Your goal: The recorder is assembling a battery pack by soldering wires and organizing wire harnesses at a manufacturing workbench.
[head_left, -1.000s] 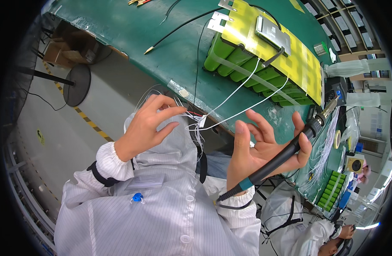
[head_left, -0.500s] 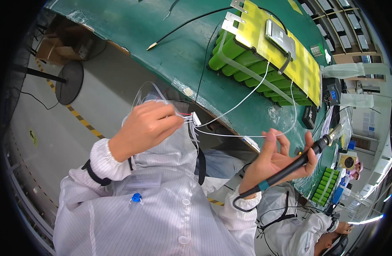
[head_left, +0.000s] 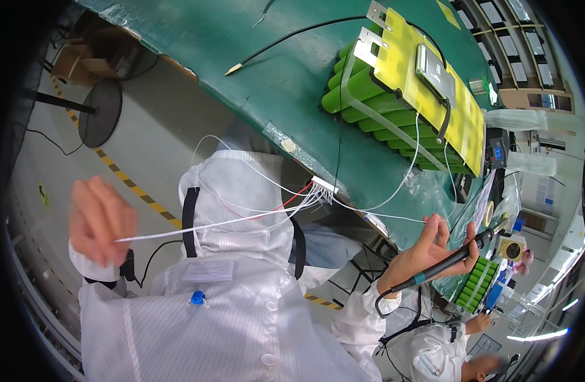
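My left hand [head_left: 100, 221] is out at the left, pinching a thin white wire [head_left: 209, 224] drawn taut from a white connector [head_left: 324, 186] at the table's near edge. Other white wires and one red one fan from that connector. My right hand [head_left: 425, 253] grips a black soldering iron [head_left: 451, 260] with a teal band, its tip pointing right over the table edge. A green battery pack [head_left: 381, 108] with a yellow cover sheet and a small grey board lies on the green table [head_left: 273, 70], with white wires running up onto it.
A black cable [head_left: 286, 38] lies across the table's far part. A round black stand base [head_left: 100, 109] and a cardboard box [head_left: 82, 60] are on the floor at left. Another person in white [head_left: 432, 356] works lower right beside a smaller green pack [head_left: 474, 286].
My left hand has swung from the connector out to the left, pulling one white wire straight. My right hand with the iron has shifted lower and to the right.
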A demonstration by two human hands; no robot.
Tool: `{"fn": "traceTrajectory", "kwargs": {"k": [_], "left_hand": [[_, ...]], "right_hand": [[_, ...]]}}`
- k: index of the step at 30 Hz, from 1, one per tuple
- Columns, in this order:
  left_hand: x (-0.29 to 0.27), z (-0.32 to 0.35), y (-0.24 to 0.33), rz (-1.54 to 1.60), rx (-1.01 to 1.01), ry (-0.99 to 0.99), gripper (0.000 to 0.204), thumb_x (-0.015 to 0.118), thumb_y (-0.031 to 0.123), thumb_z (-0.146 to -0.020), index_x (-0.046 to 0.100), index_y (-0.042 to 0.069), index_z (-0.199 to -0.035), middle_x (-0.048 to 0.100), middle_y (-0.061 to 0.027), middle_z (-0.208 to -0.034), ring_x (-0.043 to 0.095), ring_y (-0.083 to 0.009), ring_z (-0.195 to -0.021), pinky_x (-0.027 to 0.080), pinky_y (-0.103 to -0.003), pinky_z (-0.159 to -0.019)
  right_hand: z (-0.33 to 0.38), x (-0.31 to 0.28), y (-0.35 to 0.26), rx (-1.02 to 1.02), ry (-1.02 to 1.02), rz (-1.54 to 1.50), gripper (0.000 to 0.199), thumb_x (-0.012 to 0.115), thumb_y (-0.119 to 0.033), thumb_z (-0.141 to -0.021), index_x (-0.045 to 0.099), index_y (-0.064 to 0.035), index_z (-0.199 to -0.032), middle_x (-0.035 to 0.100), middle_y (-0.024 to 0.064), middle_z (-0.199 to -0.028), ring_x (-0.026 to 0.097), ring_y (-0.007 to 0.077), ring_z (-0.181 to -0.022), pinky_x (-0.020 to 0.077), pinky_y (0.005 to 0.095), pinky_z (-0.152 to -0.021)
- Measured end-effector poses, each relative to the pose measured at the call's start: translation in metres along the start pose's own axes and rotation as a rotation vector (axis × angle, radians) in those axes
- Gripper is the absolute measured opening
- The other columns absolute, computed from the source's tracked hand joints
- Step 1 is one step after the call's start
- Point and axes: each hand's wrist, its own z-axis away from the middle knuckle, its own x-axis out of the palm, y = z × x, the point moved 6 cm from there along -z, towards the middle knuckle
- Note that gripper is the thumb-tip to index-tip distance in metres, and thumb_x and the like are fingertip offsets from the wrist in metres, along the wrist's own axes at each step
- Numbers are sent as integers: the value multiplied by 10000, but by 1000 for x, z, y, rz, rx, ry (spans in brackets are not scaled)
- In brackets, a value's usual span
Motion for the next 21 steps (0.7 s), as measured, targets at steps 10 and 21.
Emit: {"fn": "traceTrajectory", "kwargs": {"k": [10, 21], "left_hand": [[-11, -1, 45, 612, 290, 1, 57, 628, 11, -840, 658, -24, -807, 656, -162, -731, 671, -259, -597, 569, -381, -633], [-9, -25, 41, 384, 311, 152, 144, 659, 145, -808, 689, 80, -684, 664, -57, -605, 647, -193, -517, 499, -295, -686]], "right_hand": [[1, -6, 2, -37, -10, -43, 625, 626, 140, -753, 279, -124, -1200, 368, 161, -1354, 613, 223, -752, 584, 300, -632], [13, -5, -18, 90, -83, -114, 690, 612, 139, -745, 251, -144, -1260, 341, 187, -1354, 611, 223, -731, 571, 276, -549]]}}
